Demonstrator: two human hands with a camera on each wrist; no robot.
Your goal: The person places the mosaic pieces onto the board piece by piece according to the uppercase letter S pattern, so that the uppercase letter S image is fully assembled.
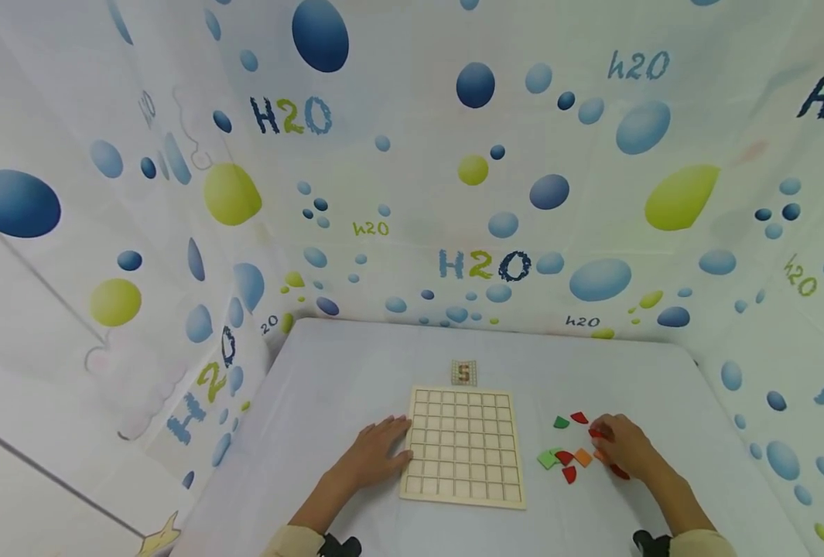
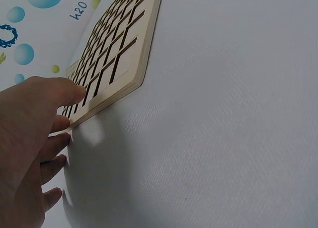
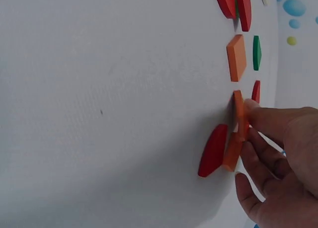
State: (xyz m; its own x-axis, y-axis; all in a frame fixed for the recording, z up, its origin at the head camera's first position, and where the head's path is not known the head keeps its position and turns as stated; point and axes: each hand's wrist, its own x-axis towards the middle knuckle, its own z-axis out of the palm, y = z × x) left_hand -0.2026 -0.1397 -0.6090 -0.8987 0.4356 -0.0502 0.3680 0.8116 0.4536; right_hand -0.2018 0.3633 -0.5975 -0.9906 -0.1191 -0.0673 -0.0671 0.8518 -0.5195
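A gridded wooden board [image 1: 463, 446] lay flat on a white table surface [image 1: 356, 371], roughly midway between the surface's left and right edges. The left hand [image 1: 377, 452] had its fingers extended and slightly spread, touching the board's left edge; in the left wrist view its thumb lay over the rim. The right hand [image 1: 623, 445], well apart from the left, pinched a red piece [image 1: 595, 433] at its fingertips, on the right-hand part of the surface. Orange pieces [image 3: 232, 156] overlapped this grip in the right wrist view, so whether one of them was also held could not be told.

A bare strip of surface ran between the board's right edge and the nearest loose shape, a light green square [image 1: 547, 459]. Right of this square lay an orange square [image 1: 582, 458], with a red wedge [image 1: 569, 474] just nearer the wearer. A dark green wedge [image 1: 561, 422] lay farther towards the far edge. A dark red piece [image 3: 213, 151] lay just beside the right hand. Beyond the board's far edge stood a margin of surface holding a small patterned square [image 1: 463, 373], near the board's rim.
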